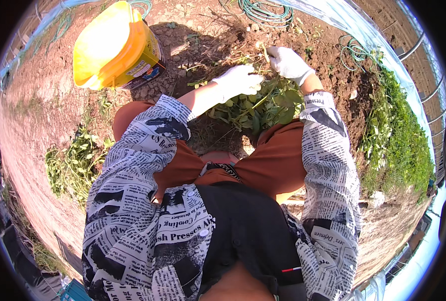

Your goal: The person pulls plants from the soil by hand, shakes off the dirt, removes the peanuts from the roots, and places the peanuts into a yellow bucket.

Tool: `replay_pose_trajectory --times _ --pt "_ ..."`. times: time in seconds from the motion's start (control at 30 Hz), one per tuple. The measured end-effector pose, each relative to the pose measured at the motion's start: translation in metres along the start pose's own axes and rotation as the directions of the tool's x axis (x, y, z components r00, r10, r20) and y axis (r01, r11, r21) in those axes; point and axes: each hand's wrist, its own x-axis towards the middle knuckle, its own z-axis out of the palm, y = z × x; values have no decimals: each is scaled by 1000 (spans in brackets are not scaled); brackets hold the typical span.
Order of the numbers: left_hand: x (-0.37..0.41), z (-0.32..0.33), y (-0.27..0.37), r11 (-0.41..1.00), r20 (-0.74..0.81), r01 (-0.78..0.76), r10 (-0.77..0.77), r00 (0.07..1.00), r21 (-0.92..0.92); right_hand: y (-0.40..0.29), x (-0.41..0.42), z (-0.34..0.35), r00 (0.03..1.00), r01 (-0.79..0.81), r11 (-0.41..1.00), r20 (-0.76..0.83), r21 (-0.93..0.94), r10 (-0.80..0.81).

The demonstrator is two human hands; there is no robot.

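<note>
My left hand (240,80), in a white knit glove, is at the root end of a leafy green plant (272,103), its fingers curled. Whether anything small is between those fingers is hidden. My right hand (288,64), gloved alike, grips the plant's stem and root end. Pale roots and what look like pods (262,49) stick out beside the right thumb. Leaves and stems of the plant hang toward me, between my knees, above dark soil.
A yellow bucket (142,52) stands at the front left. Coiled green hoses (266,13) lie at the far side. Pulled plants (78,161) are heaped on the left. A green crop row (400,139) runs along the right, beside plastic sheeting (415,94) and metal hoops (432,94).
</note>
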Motion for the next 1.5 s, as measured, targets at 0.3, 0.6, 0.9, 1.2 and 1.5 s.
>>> replay_pose_trajectory --times 0.3,0.6,0.9,1.2,1.5 --pt "-35 -14 15 986 82 -101 90 993 132 -5 -3 -5 999 -29 1000 24 7 29" --pt "-53 -10 53 89 -10 -67 667 745 994 -2 3 -8 991 125 992 -52 35 -123" --pt "-61 -43 77 613 -396 -464 780 484 640 -19 21 -1 967 109 989 -220 -100 -129" --pt "-139 -247 117 271 -334 327 930 153 905 37 -6 -6 981 -133 985 -126 111 147" --pt "-69 -96 95 480 -64 -410 706 706 775 24 -7 -7 984 -151 988 -97 -24 148"
